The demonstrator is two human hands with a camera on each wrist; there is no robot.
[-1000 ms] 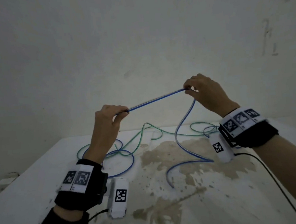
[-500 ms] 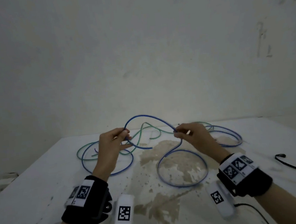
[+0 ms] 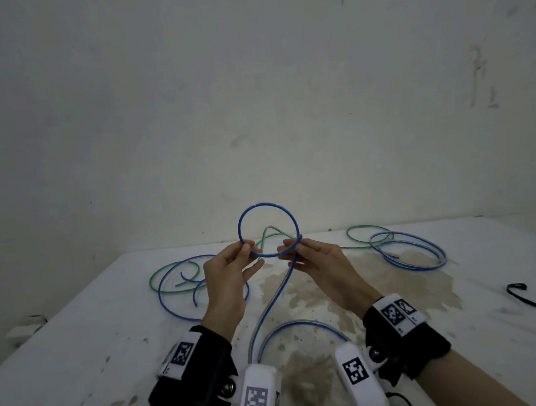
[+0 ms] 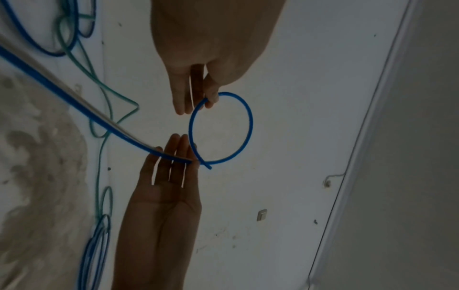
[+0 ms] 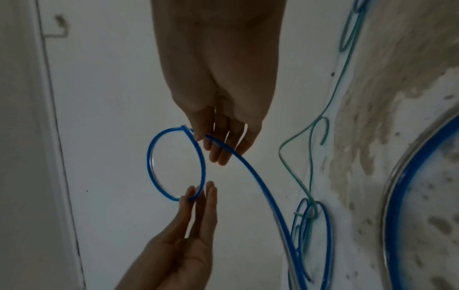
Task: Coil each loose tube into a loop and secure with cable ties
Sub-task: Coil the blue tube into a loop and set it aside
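A blue tube is bent into a small upright ring above the white table. My left hand pinches the ring's lower left side. My right hand pinches the spot where the tube crosses itself. In the left wrist view my left hand grips the ring between thumb and finger. In the right wrist view my right hand holds the crossing of the ring. The tube's long tail drops to the table and curls into a wide loop near my wrists.
Loose blue and green tubes lie tangled at the table's left. A coiled blue tube and a green loop lie at the back right. Black cable ties lie near the right edge. A wall stands close behind.
The hands have come closer together and drawn the wide arc of blue tube into a small closed ring. The tail's loop on the table has slid toward me.
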